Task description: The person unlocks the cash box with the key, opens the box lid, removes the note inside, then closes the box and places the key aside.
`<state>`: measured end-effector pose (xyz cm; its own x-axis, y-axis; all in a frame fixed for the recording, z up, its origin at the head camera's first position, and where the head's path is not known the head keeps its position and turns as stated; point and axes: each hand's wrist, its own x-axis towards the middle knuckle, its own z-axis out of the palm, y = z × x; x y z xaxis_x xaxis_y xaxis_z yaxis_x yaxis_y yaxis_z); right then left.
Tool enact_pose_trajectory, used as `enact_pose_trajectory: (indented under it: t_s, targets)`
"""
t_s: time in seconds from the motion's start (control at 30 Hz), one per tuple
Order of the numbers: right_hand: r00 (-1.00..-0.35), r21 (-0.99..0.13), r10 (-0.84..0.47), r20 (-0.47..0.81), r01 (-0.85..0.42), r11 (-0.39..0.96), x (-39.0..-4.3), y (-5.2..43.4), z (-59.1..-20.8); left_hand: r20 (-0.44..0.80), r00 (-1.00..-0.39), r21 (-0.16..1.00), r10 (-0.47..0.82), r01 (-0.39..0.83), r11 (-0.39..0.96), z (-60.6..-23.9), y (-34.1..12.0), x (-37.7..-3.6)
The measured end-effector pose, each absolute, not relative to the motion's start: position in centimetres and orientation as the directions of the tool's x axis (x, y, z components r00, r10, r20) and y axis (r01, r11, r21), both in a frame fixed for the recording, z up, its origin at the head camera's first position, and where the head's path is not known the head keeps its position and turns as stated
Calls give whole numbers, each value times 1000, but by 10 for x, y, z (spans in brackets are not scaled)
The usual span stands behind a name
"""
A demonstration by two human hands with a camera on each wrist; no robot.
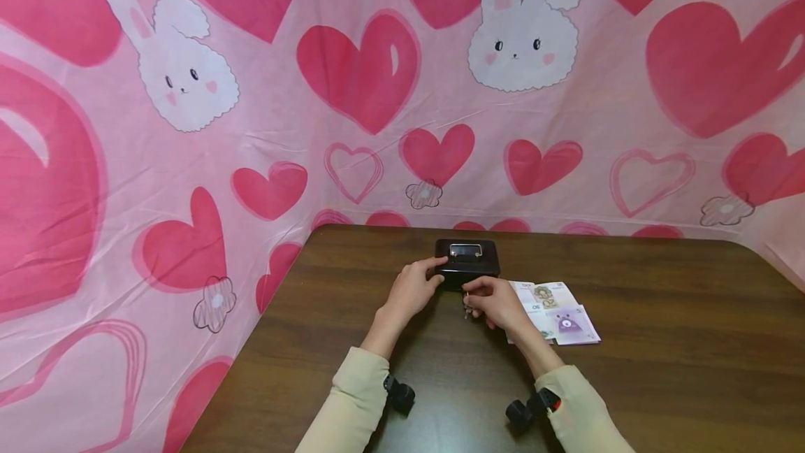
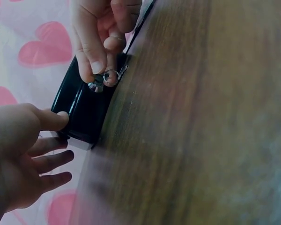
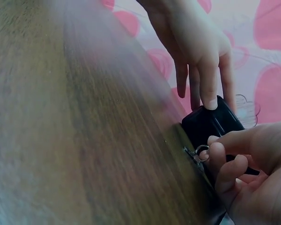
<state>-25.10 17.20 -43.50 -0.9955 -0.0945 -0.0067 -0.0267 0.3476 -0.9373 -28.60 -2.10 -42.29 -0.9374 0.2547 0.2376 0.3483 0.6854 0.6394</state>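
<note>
A black cash box [image 1: 476, 265] with a metal handle [image 1: 466, 250] on its lid stands at the table's far side, lid down. My left hand [image 1: 410, 292] steadies its left end, thumb against the front and index finger on the lid. In the left wrist view, the other fingers of that hand stretch out past the box. At the front face, my right hand [image 1: 497, 301] pinches a key at the lock [image 2: 95, 87]. From it hangs a metal key ring [image 3: 202, 151] with a small key dangling. The fingertips hide most of the pinched key.
Several colourful play banknotes [image 1: 572, 331] lie fanned on the brown wooden table [image 1: 679, 341], right of the box and partly behind my right hand. A pink cloth [image 1: 459, 103] with hearts and rabbits hangs behind and to the left of the table.
</note>
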Motion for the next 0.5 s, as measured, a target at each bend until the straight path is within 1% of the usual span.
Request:
enact_pose_trajectory:
  t_s: [0.33,0.5]
  targets:
    - [-991,-896,-127,35,-87,435,-255,175,-438,232,-944,644,234,329,691,-424,-17,-287]
    - [-991,-874,-126,42,-98,477,-254,173,-435,229,-946,647,228,323,690,-421,-17,-285]
